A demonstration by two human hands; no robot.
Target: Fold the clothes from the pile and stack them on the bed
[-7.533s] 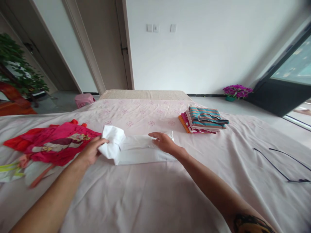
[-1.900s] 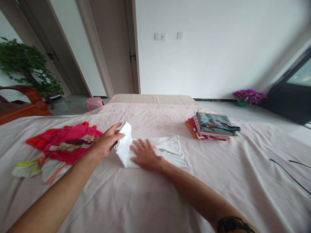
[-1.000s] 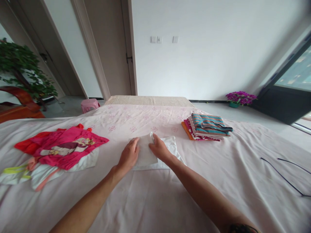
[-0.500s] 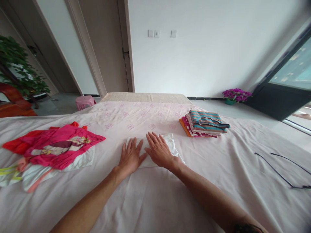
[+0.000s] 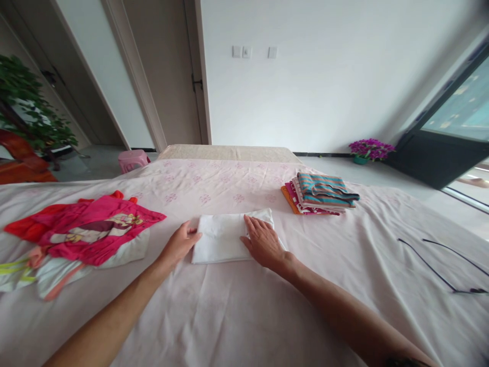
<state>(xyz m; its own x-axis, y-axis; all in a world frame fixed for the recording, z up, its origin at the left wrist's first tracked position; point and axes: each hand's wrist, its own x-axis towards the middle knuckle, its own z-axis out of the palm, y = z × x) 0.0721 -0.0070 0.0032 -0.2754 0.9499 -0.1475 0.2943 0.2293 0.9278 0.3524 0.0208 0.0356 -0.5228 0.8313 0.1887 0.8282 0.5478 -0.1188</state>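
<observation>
A white folded garment (image 5: 221,238) lies as a flat rectangle on the pale pink bed sheet (image 5: 237,311). My right hand (image 5: 265,242) rests flat across its right part, fingers stretched out, covering some of that side. At the garment's left edge is my left hand (image 5: 181,242), turned on its side, with thumb and fingers apart and the fingertips at the edge. Nothing shows in its grasp.
Loose pink and red clothes (image 5: 97,229) lie in a heap on the left. To the right stands a stack of folded clothes (image 5: 324,191), a striped one on top. Glasses (image 5: 435,270) lie with their arms up at far right. Beyond the bed is a pink stool (image 5: 133,160).
My left hand has slid left off the garment's top to its left edge. The right hand has shifted slightly right, leaving more of the white garment in sight.
</observation>
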